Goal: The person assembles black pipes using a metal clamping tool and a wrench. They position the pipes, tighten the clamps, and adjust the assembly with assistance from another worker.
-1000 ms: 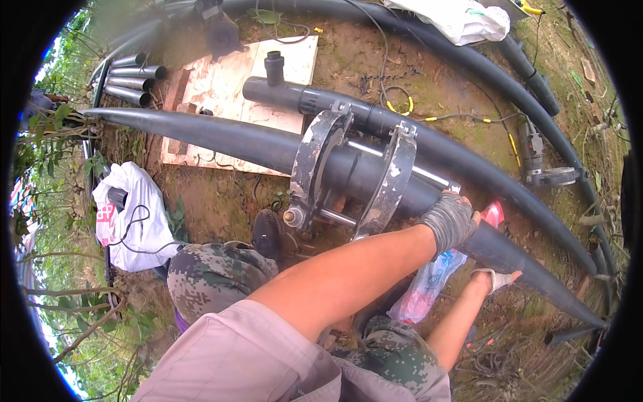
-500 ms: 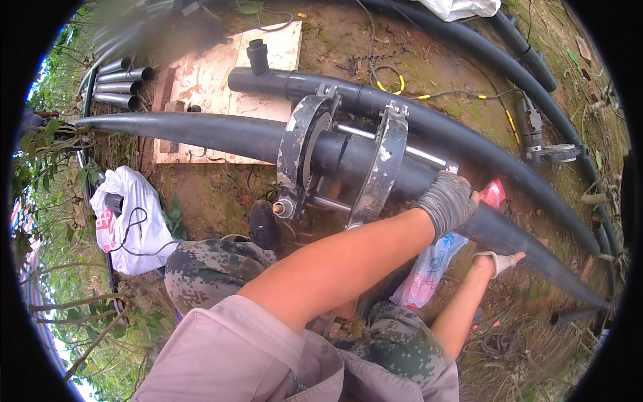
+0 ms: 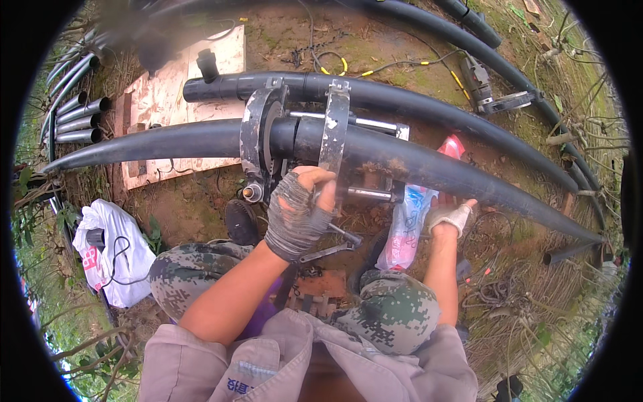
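A long black pipe (image 3: 161, 141) lies across the ground, held in a metal clamp frame with two rings (image 3: 258, 127). My left hand (image 3: 298, 214), in a grey fingerless glove, curls around the lower end of the right ring (image 3: 333, 124), just above a steel guide rod (image 3: 368, 194). My right hand (image 3: 450, 216), in a white glove, reaches up against the underside of the pipe; its fingers are hidden. A clear plastic bottle with a red cap (image 3: 410, 224) lies beside it. My camouflage-clad knees (image 3: 201, 268) are below.
A second black pipe (image 3: 415, 100) runs behind the first, over a wooden board (image 3: 164, 94). Several short pipes (image 3: 80, 117) are stacked at left. A white plastic bag (image 3: 114, 251) lies lower left, a wrench (image 3: 331, 250) by my knees, a power tool (image 3: 492, 97) upper right.
My left hand has left the pipe to the right of the clamp and come back to the lower end of the right ring. The right hand stays under the pipe.
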Tool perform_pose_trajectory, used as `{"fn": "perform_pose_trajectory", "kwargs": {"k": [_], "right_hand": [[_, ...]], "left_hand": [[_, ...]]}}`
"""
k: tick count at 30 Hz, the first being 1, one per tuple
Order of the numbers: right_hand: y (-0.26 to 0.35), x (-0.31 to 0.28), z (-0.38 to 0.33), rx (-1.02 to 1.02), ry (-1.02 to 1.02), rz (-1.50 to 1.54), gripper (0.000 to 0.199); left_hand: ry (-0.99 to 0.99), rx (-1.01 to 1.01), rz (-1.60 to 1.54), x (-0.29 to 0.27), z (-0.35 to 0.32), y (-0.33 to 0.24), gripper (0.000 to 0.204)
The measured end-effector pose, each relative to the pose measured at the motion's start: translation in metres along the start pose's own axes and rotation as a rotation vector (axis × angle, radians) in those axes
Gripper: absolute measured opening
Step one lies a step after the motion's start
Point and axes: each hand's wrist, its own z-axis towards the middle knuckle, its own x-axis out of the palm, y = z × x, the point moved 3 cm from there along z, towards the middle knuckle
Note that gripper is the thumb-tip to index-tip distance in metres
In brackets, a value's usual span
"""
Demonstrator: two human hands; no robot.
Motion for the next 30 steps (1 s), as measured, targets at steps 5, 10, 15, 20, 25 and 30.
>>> {"fn": "perform_pose_trajectory", "kwargs": {"k": [5, 10, 15, 20, 25, 30], "right_hand": [[-0.018, -0.016, -0.042, 0.229, 0.19, -0.646, 0.07], [0.054, 0.048, -0.11, -0.065, 0.363, -1.155, 0.048], [0.088, 0.159, -0.213, -0.573, 0.691, -1.634, 0.055], [0.035, 0.152, -0.258, -0.705, 0.988, -1.294, 0.05], [-0.039, 0.152, -0.266, -0.559, 1.124, -2.068, 0.057], [-0.046, 0.147, -0.271, -0.475, 1.325, -2.081, 0.057]], "left_hand": [[0.49, -0.417, 0.051, -0.025, -0.036, 0.011, 0.043], [0.728, 0.017, 0.389, -0.03, -0.012, -0.015, 0.077], [0.603, 0.268, 0.294, -0.014, 0.0, 0.028, 0.044], [0.661, 0.254, 0.219, 0.002, -0.002, 0.033, 0.037], [0.659, 0.232, 0.234, -0.004, -0.002, 0.044, 0.043], [0.662, 0.271, 0.188, -0.002, 0.001, 0.036, 0.04]]}}
